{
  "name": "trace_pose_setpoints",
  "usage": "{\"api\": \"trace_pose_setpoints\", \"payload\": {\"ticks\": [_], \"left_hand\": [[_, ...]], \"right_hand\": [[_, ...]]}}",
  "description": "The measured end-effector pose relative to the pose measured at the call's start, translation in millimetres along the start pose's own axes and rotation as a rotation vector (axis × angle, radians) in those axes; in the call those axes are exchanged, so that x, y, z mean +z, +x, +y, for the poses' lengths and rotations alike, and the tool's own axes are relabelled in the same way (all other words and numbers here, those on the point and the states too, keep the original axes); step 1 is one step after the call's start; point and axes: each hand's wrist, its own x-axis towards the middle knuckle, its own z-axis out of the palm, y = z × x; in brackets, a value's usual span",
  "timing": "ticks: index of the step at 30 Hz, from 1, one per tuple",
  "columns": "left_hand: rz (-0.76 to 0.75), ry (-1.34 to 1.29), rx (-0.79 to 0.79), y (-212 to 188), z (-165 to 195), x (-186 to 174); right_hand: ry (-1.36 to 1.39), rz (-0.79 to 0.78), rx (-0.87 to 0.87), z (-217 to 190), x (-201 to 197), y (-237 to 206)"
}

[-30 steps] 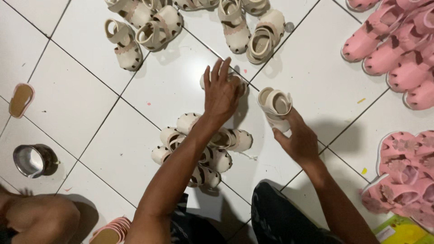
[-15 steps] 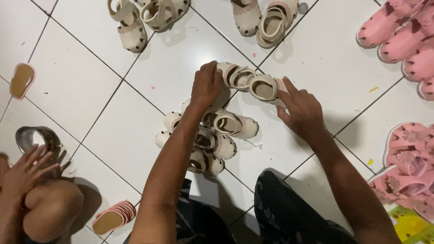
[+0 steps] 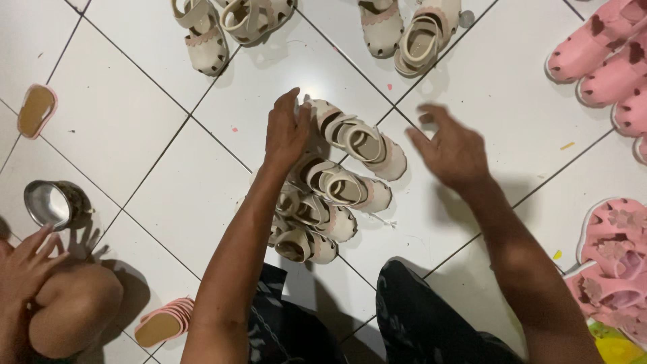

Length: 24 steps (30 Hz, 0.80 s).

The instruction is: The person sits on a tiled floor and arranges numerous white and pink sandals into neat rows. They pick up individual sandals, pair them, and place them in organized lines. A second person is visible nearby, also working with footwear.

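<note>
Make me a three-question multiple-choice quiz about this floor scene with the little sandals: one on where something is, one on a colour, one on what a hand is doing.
1. Where is the metal cup?
A. Far left on the floor
B. Among the pink sandals
C. On the cream row

2. What colour are the sandals at the right edge?
A. Blue
B. Pink
C. Black

3. What is the right hand doing?
A. Gripping a sandal
B. Hovering open, holding nothing
C. Resting on the cup

Answers:
1. A, it stands near another person's hand at the left edge.
2. B, they are plainly pink.
3. B, its fingers are spread above bare tile, while the left hand touches the top cream sandal.
</note>
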Motion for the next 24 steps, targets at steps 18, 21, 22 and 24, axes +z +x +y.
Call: {"api": "trace_pose_setpoints", "payload": {"ticks": [18, 21, 22, 24], "left_hand": [[-0.193, 0.058, 0.142, 108, 100, 104], [-0.097, 0.089, 0.251, 107, 104, 106], [-0.127, 0.182, 0.273, 106, 105, 106], [-0.19, 0.365, 0.317, 104, 108, 106]], "right_hand": [[-0.471, 0.504, -0.343, 58, -40, -73], [0.053, 0.051, -0.193, 68, -40, -72], [-0.019, 0.057, -0.172, 70, -36, -74], [-0.165, 0.067, -0.123, 70, -23, -82]]}}
